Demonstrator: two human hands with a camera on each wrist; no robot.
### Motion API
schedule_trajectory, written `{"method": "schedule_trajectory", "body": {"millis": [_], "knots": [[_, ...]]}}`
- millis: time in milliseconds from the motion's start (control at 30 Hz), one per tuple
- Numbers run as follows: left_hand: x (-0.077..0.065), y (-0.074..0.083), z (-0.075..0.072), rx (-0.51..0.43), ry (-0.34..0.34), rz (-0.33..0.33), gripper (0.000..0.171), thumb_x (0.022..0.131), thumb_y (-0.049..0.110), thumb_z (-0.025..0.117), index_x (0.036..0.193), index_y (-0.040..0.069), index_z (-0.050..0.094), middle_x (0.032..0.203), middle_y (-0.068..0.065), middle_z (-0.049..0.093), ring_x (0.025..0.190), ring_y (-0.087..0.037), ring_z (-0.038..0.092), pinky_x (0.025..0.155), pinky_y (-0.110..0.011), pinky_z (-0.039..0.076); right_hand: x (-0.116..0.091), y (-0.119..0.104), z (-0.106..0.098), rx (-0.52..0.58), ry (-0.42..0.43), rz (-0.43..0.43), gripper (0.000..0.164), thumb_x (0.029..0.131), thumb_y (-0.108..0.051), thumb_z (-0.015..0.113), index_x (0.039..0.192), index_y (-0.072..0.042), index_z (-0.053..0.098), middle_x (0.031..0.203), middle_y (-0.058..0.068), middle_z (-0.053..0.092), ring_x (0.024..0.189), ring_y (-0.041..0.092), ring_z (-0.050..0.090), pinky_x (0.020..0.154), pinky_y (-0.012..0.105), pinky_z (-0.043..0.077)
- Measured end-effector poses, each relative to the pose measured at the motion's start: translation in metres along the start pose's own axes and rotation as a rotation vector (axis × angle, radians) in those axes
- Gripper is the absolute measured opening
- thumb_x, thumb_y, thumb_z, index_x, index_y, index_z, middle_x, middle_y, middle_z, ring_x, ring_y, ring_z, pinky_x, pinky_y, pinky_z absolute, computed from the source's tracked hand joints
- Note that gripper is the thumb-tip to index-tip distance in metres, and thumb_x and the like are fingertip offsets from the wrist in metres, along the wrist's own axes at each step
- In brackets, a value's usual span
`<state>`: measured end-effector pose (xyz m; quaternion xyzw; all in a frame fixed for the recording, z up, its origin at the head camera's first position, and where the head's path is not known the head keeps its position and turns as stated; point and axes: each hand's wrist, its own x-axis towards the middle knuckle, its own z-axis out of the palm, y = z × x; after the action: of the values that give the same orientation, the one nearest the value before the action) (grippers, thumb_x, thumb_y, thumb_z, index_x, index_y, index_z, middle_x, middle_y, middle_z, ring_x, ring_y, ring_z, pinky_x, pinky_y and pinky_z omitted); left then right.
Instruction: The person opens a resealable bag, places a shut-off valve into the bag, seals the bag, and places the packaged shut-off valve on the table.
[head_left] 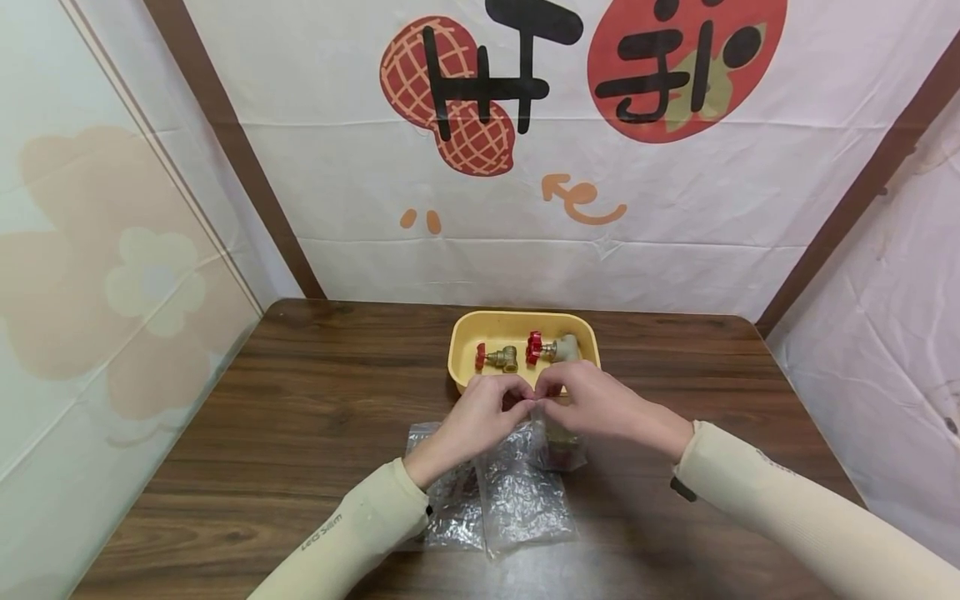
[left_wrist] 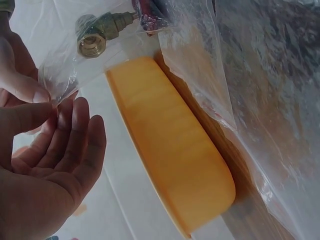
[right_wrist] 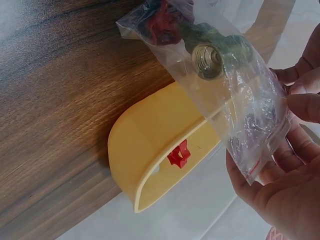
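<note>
Both my hands meet in front of the yellow bin, pinching the top edge of a clear zip bag (right_wrist: 250, 120). My left hand (head_left: 483, 417) grips it between thumb and fingers, and my right hand (head_left: 592, 402) pinches it right beside. Inside the bag hangs a brass valve (right_wrist: 220, 52) with a red handwheel (right_wrist: 165, 22); its threaded opening shows in both wrist views. The bag's zip line is partly hidden by fingers. Two more valves lie in the bin: a brass valve (head_left: 502, 358) and a greyer valve (head_left: 558, 347), both with red handwheels.
The yellow bin (head_left: 457, 367) stands on the dark wood table (head_left: 337, 375) near its back edge. Clear zip bags (head_left: 525, 500) lie flat under and in front of my left forearm. Behind the table hangs a printed white cloth (head_left: 337, 167).
</note>
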<state>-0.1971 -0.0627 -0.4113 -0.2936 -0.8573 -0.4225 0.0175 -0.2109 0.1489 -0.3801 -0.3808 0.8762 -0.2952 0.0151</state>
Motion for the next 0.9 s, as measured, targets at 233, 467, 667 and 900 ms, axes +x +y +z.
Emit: {"method": "schedule_trajectory", "body": {"millis": [233, 467, 667, 900], "knots": [[0.0, 0.0008, -0.0005, -0.008, 0.009, 0.004, 0.002, 0.096, 0.005, 0.074, 0.096, 0.006, 0.076, 0.086, 0.002, 0.074, 0.074, -0.006, 0.064, 0.07, -0.025, 0.055, 0.0007, 0.0012, 0.002, -0.017, 0.014, -0.01, 0.011, 0.089, -0.003, 0.074, 0.092, -0.013, 0.075, 0.085, -0.011, 0.069, 0.077, 0.006, 0.061, 0.07, 0.027, 0.055], [0.0003, 0.0028, 0.0004, -0.019, 0.002, -0.025, 0.004, 0.094, 0.003, 0.074, 0.095, 0.007, 0.075, 0.083, 0.004, 0.071, 0.071, -0.007, 0.063, 0.068, -0.025, 0.055, 0.0003, 0.0023, 0.0023, -0.027, 0.016, -0.02, 0.01, 0.089, -0.002, 0.074, 0.091, -0.011, 0.074, 0.084, -0.01, 0.068, 0.074, 0.005, 0.061, 0.068, 0.027, 0.055], [0.0006, 0.0034, 0.0016, -0.03, 0.002, -0.04, 0.005, 0.094, 0.002, 0.074, 0.094, 0.007, 0.074, 0.081, 0.005, 0.069, 0.069, -0.007, 0.061, 0.065, -0.025, 0.055, -0.0023, 0.0055, 0.0002, -0.001, 0.007, 0.019, 0.011, 0.089, -0.003, 0.074, 0.09, -0.014, 0.074, 0.081, -0.011, 0.067, 0.067, 0.008, 0.059, 0.061, 0.026, 0.053], [0.001, 0.0034, 0.0035, -0.017, 0.015, -0.039, 0.009, 0.093, 0.0, 0.072, 0.092, 0.009, 0.073, 0.079, 0.005, 0.067, 0.067, -0.008, 0.059, 0.062, -0.025, 0.054, -0.005, 0.0075, -0.0019, 0.023, 0.005, 0.042, 0.011, 0.088, -0.004, 0.074, 0.086, -0.015, 0.072, 0.075, -0.012, 0.064, 0.063, 0.012, 0.058, 0.057, 0.025, 0.049]]}}
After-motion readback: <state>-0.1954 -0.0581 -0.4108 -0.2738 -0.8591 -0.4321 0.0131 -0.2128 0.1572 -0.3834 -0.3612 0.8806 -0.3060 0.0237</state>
